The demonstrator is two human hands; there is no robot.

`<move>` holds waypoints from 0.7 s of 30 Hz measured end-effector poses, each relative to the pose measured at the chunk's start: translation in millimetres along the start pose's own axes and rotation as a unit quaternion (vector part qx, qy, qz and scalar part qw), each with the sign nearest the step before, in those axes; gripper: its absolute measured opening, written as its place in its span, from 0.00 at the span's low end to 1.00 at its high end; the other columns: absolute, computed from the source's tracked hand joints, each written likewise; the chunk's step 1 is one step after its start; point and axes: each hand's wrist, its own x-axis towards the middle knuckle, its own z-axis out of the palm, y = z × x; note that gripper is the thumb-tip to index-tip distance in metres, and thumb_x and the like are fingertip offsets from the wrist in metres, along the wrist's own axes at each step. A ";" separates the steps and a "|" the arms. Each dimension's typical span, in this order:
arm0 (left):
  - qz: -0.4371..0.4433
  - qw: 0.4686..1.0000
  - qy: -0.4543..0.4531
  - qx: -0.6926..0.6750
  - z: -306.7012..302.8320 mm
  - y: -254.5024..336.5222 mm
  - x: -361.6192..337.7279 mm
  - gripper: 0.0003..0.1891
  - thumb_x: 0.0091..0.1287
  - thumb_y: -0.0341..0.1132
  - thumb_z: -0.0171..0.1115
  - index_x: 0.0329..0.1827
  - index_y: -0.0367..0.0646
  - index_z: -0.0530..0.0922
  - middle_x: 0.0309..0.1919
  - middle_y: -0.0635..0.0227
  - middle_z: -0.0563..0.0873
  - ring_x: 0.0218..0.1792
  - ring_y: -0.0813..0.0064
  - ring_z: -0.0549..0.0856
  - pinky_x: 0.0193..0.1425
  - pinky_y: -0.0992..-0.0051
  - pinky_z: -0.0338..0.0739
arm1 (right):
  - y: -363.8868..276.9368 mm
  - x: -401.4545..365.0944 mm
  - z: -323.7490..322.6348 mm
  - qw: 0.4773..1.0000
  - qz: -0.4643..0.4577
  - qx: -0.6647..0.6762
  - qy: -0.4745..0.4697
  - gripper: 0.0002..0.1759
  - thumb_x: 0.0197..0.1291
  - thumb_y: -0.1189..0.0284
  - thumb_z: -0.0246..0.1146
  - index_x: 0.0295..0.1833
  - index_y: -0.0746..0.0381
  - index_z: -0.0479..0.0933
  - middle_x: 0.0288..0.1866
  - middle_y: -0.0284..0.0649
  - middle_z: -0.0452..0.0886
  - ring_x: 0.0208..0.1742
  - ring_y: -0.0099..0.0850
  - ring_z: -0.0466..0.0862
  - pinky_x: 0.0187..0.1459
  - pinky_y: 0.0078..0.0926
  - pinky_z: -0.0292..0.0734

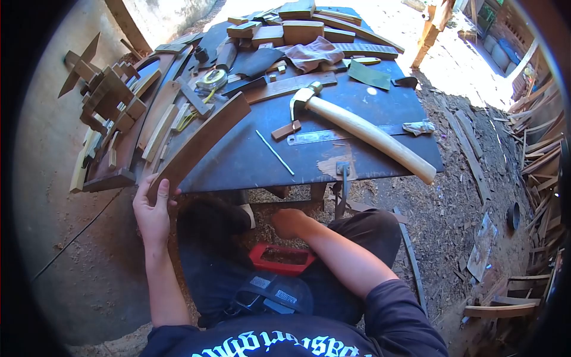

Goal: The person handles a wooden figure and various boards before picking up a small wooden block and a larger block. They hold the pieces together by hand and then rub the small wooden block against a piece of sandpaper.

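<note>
My left hand (pixel 156 208) is closed round the near end of a long brown wooden board (pixel 205 134), thumb on its face. The board slants up and away over the table's left part. My right hand (pixel 289 224) is curled below the table's front edge, above my lap; anything inside it is hidden. Just under it a red plastic frame-like object (pixel 282 259) lies between my legs. On the table, a claw hammer (pixel 363 131) with a pale wooden handle lies across a steel ruler (pixel 339 134). A small brown wood block (pixel 286 130) touches the ruler's left side.
Stacked wood blocks (pixel 303 33), a pinkish cloth (pixel 315 55) and a tape measure (pixel 213 79) lie on the dark table (pixel 238 163). A metal clamp (pixel 342 178) grips its front edge. A wooden jig (pixel 110 95) stands left; scrap wood (pixel 541 172) is piled right.
</note>
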 end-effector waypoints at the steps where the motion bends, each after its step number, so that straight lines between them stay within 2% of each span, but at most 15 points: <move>1: -0.001 1.000 -0.001 0.001 0.8 0.6 0.3 0.14 0.79 0.37 0.66 0.59 0.37 0.83 0.44 0.65 0.90 0.37 0.77 0.91 0.36 0.80 0.79 | -0.3 -0.5 -1.5 1.000 -0.001 -0.004 -0.008 0.15 0.60 0.74 0.61 0.48 0.65 0.88 0.52 0.57 0.90 0.57 0.51 0.89 0.57 0.49 0.86; 10: -0.034 0.999 0.004 -0.004 9.2 4.6 -1.3 0.13 0.80 0.38 0.66 0.57 0.38 0.83 0.42 0.68 0.90 0.35 0.78 0.91 0.34 0.82 0.78 | -2.1 -2.5 -2.7 1.000 0.013 0.018 -0.004 0.15 0.60 0.74 0.62 0.49 0.65 0.88 0.53 0.57 0.89 0.59 0.51 0.89 0.59 0.49 0.85; 21: -0.042 0.999 0.025 -0.003 15.3 4.4 -2.0 0.15 0.79 0.40 0.67 0.58 0.38 0.83 0.42 0.68 0.90 0.34 0.80 0.90 0.33 0.83 0.78 | 0.2 -1.2 2.9 0.999 -0.003 0.018 0.027 0.16 0.60 0.74 0.61 0.50 0.65 0.87 0.51 0.58 0.89 0.57 0.53 0.89 0.57 0.51 0.86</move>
